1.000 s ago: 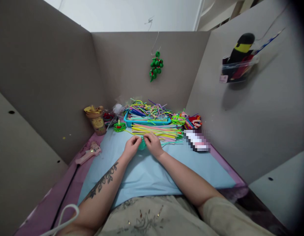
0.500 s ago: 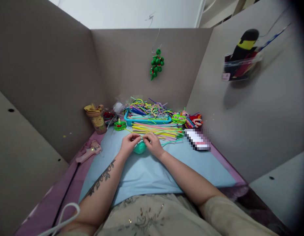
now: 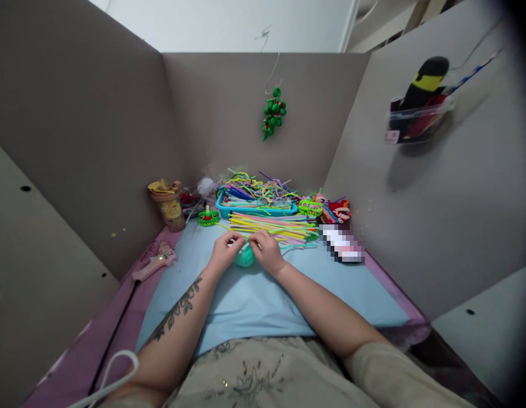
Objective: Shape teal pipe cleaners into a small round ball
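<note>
From the head camera, both hands met over a small teal fuzzy piece (image 3: 245, 258) on the light blue mat (image 3: 254, 300). The left hand (image 3: 224, 255) pinched its left side with fingers closed on it, and the right hand (image 3: 268, 251) pinched its right side the same way. The piece sat right between the 2 grips, low against the mat.

Just past the grip lay a row of pipe cleaners (image 3: 271, 226), and behind those a blue tray (image 3: 257, 208) full of more. Left of the grip, well apart, were a pink glue gun (image 3: 155, 263) and a cup (image 3: 169, 207).

It looked like the shaping step, with the piece being bent or wound. The next move probably called for small, careful twists with a tight hold on both sides.
</note>
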A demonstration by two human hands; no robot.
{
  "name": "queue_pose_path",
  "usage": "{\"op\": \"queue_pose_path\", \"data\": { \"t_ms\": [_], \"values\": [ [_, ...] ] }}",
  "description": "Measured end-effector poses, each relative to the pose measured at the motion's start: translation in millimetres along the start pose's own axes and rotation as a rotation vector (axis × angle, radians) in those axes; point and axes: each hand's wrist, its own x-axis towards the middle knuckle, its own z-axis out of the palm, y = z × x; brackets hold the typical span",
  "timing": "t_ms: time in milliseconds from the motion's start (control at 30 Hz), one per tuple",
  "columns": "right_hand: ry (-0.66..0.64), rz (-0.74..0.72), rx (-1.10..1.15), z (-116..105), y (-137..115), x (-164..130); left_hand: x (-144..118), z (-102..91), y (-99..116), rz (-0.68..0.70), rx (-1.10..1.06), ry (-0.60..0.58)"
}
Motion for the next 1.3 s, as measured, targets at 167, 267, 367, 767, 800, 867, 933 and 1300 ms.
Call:
{"op": "queue_pose_path", "data": {
  "t_ms": [167, 267, 367, 767, 800, 867, 933, 1300],
  "values": [
    [-0.041, -0.057, -0.217, 0, 0, -4, -3, 2.3, 0, 0.001, -0.005, -0.018],
    [-0.041, -0.074, -0.255, 1, -1, -5, -2, 3.9, -5, -0.064, -0.109, -0.067],
    [-0.024, -0.074, -0.263, 3, -1, -5, -2, 5.3, -7, -0.072, -0.158, -0.114],
    [-0.037, 0.069, 0.028, 7, 4, -3, -3, 9.1, -10, 0.025, 0.009, -0.030],
    [-0.054, 0.074, 0.039, 7, 5, -3, -3, 8.9, -10, 0.045, 0.027, -0.028],
    [-0.089, 0.056, 0.053, 6, 6, -2, -3, 8.6, -10, 0.070, 0.052, -0.028],
    [-0.111, 0.029, 0.054, 5, 8, -3, -3, 8.5, -10, 0.063, 0.054, -0.027],
    [-0.190, -0.109, -0.170, 0, 13, -3, -3, 12.8, -11, -0.045, 0.008, -0.035]
  ]
}}
